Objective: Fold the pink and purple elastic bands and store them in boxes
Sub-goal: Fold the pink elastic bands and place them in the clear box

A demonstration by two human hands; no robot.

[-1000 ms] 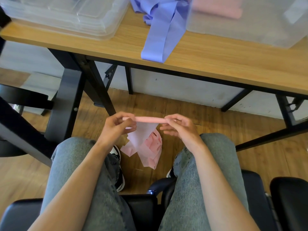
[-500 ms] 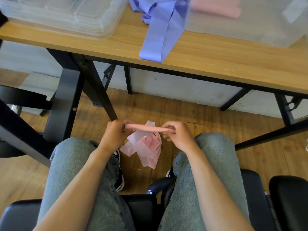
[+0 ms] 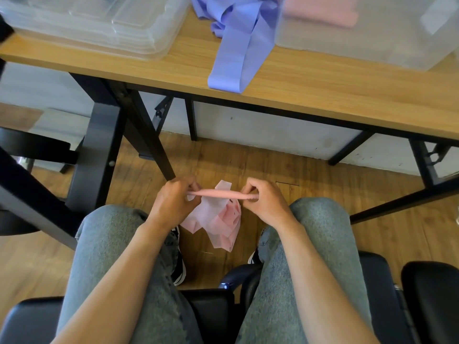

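Wooden table [image 3: 323, 95] over plank floor [image 3: 273, 165]

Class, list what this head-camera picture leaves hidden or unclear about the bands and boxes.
- Purple band: its far end is cut off by the top edge.
- Right box: frosted wall blurs the pink bands inside; count unclear.
- Pink band: ends hidden inside the left hand and right hand.

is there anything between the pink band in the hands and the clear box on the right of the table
Nothing visible blocks it. Both hands, left and right, pinch the pink band above the knees, below the table edge. The clear box shows no lid in view. The purple band lies left of it.
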